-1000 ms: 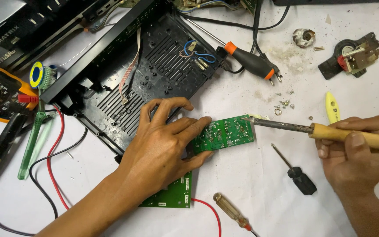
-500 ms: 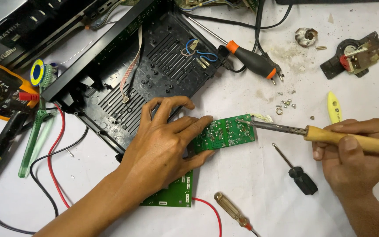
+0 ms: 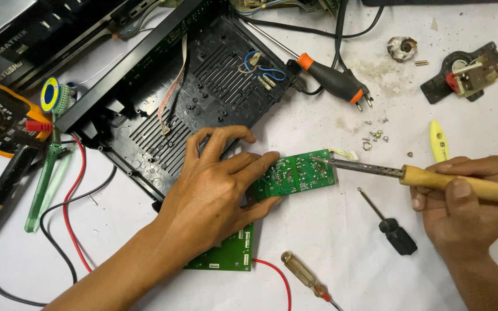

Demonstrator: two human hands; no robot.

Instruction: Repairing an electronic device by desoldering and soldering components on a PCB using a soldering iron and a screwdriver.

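At frame centre the small green circuit board [image 3: 297, 174] lies pinned under the left hand [image 3: 217, 184] while the right hand [image 3: 462, 201], fist closed around the soldering iron [image 3: 427, 177], touches its tip to the board's upper right edge, a soldering step seemingly needing steady contact.

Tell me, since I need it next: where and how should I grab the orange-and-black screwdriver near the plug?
Grip the screwdriver by its thick black handle with orange ends, coming from above with fingers across it. It lies flat on the table, shaft toward the black case. The plug touches its lower end, so hold mid-handle.
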